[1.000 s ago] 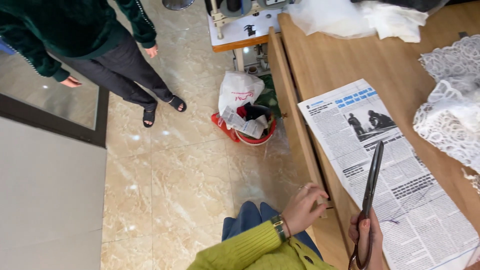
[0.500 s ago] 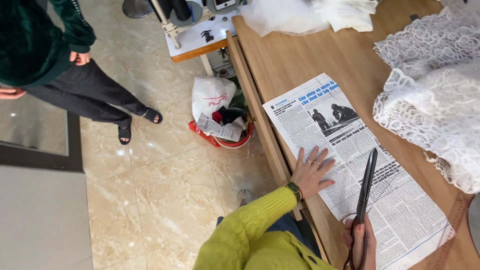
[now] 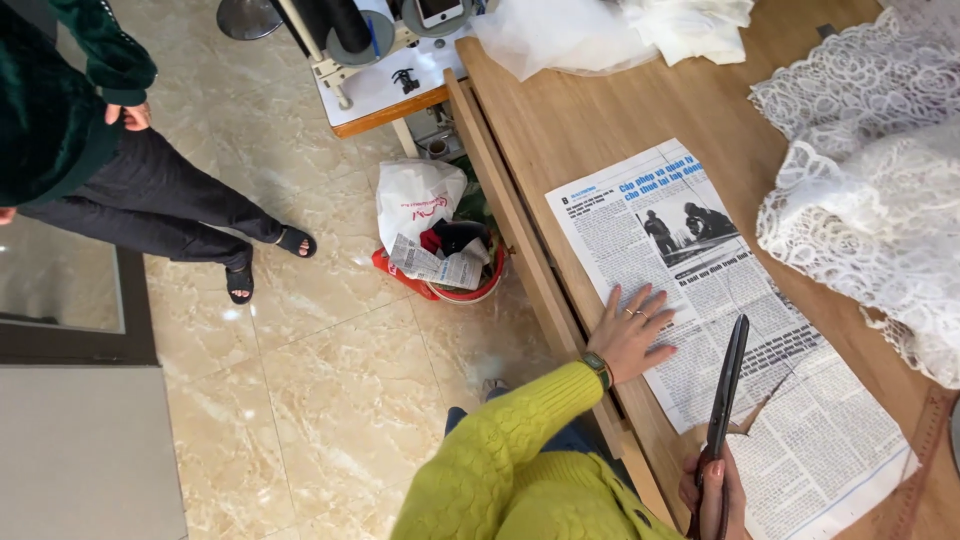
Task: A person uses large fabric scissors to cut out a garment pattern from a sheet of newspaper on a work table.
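Wooden table (image 3: 600, 130) seen filling right side of view. White lace fabric (image 3: 860, 190) heaped at 2 o'clock. Newspaper sheet (image 3: 700, 300) laid flat at table's near edge, partly cut. Left hand (image 3: 632, 335) pressed flat on sheet, fingers spread. Black scissors (image 3: 728, 380) gripped by right hand (image 3: 712, 495) at 5 o'clock, blades laid over paper. Red bin (image 3: 450, 265) on floor at 9 o'clock.

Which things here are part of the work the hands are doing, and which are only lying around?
In use:
- left hand, flat on the newspaper sheet
- right hand, holding the black scissors
- wooden table

Lying about:
- white lace fabric
- white cloth
- red waste bucket
- white plastic bag
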